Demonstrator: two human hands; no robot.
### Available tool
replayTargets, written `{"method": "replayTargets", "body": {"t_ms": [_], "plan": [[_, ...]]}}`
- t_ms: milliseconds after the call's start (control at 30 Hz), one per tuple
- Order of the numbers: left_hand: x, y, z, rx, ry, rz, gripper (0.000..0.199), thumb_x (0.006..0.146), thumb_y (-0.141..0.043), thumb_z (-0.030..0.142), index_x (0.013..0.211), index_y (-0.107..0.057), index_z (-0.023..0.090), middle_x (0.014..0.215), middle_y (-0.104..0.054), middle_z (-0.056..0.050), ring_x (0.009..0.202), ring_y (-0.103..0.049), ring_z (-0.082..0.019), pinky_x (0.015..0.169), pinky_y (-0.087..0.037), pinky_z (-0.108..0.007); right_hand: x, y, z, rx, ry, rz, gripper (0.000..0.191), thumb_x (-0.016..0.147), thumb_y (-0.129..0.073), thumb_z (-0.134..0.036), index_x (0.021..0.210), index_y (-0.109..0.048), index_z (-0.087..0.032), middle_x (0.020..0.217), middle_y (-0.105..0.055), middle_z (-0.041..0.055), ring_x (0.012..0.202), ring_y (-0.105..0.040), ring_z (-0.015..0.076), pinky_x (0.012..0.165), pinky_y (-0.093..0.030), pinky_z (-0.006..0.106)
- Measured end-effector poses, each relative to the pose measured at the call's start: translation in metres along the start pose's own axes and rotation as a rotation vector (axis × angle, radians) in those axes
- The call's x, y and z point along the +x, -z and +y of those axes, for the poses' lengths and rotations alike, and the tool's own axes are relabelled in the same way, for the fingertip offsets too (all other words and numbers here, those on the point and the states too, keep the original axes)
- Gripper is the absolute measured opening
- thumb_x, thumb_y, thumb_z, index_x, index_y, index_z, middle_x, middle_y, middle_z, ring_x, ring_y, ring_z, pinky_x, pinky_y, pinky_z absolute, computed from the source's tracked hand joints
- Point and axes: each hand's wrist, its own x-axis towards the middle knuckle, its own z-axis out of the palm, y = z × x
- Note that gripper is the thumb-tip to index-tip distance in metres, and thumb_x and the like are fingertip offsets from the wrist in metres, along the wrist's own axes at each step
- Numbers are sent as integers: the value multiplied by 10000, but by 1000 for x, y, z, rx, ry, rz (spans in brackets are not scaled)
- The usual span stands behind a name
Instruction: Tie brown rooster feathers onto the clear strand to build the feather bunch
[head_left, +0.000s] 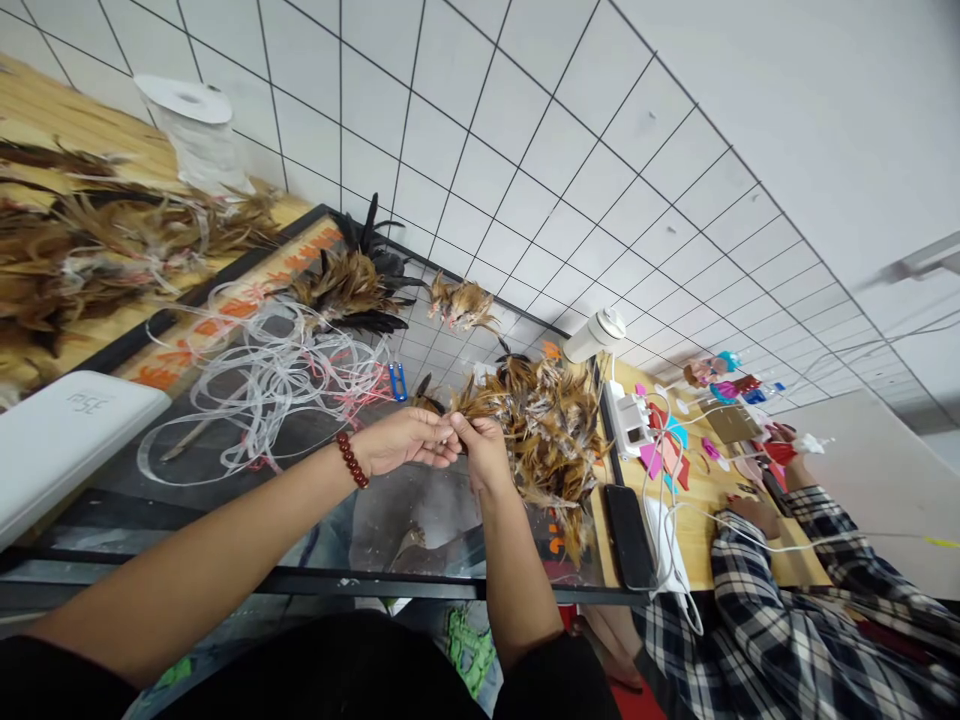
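Observation:
My left hand (412,437), with a red bead bracelet at the wrist, meets my right hand (484,445) above the glass-like tabletop (390,500). Brown feathers (472,398) stick up from the pinched fingers of my right hand. The left fingertips are pressed together against the right ones; what lies between them is too small to make out. Right beside my right hand spreads a big heap of brown feathers (555,430). A tangle of translucent cord (277,380) lies left of my hands, with a small blue thread snipper (397,381) at its edge.
Black and brown feathers (352,285) and a small tan bunch (461,303) lie near the tiled wall. A white power bank (75,440), ribbon spool (187,110), white bottle (596,333), power strip (626,420) and black phone (630,535) surround the work. A co-worker's plaid sleeve (750,580) is at right.

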Motion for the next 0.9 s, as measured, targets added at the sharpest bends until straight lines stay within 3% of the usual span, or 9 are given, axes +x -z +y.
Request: {"method": "replayTargets", "body": {"t_ms": [67, 167, 300, 433, 600, 733, 833, 900], "plan": [[2, 1, 1, -117, -79, 73, 81, 732, -755, 163, 709, -718, 96, 742, -716, -84, 689, -680, -153, 722, -566, -277, -1, 0, -1, -170, 169, 80, 362, 737, -697, -486, 928, -709, -179, 785, -625, 22, 684, -546, 130, 677, -484, 279], [5, 2, 3, -252, -144, 156, 85, 798, -669, 100, 727, -715, 101, 767, -716, -77, 712, -670, -126, 695, -547, -225, -5, 1, -4, -496, 494, 140, 633, 676, -781, -425, 1242, -598, -208, 1086, -579, 87, 950, -554, 186, 834, -496, 328], [3, -1, 3, -256, -128, 127, 85, 796, -668, 91, 724, -712, 94, 771, -709, -76, 684, -652, -119, 693, -542, -233, -10, 0, -4, -715, 676, 170, 546, 791, -694, -355, 1300, -544, -226, 1112, -538, 109, 1039, -531, 211, 889, -488, 366], [2, -4, 3, -199, -158, 134, 68, 722, -761, 135, 728, -712, 88, 785, -708, -79, 718, -661, -136, 750, -543, -269, -10, 1, -1, -732, 662, 217, 493, 841, -637, -348, 1309, -535, -231, 1111, -543, 122, 1028, -535, 221, 886, -480, 382], [4, 4, 14, -199, -537, 461, 216, 683, -805, 288, 744, -698, 110, 676, -659, -25, 651, -624, -109, 692, -513, -246, -2, 12, 0, -750, 631, 299, 323, 897, -548, -349, 1182, -621, -214, 1088, -595, 115, 1025, -546, 217, 902, -446, 381], [6, 11, 21, -234, -690, 676, 243, 664, -801, 313, 759, -692, 117, 617, -606, 15, 594, -566, -81, 623, -474, -216, -5, 8, 0, -952, 583, 208, 220, 916, -520, -348, 887, -690, -212, 899, -651, 66, 907, -560, 190, 869, -396, 349], [7, 12, 21, -247, -696, 731, 250, 660, -791, 319, 755, -683, 115, 608, -595, 17, 588, -559, -81, 614, -467, -218, -12, -3, -2, -1126, 482, 141, 252, 798, -665, -444, 707, -663, -208, 774, -629, 37, 821, -537, 186, 828, -363, 341], [8, 10, 19, -249, -691, 740, 260, 650, -793, 327, 748, -677, 116, 607, -591, 18, 586, -555, -80, 614, -465, -219, -14, -6, -2, -1158, 411, 103, 230, 722, -721, -418, 668, -649, -206, 740, -613, 23, 795, -527, 181, 796, -359, 329]]}}
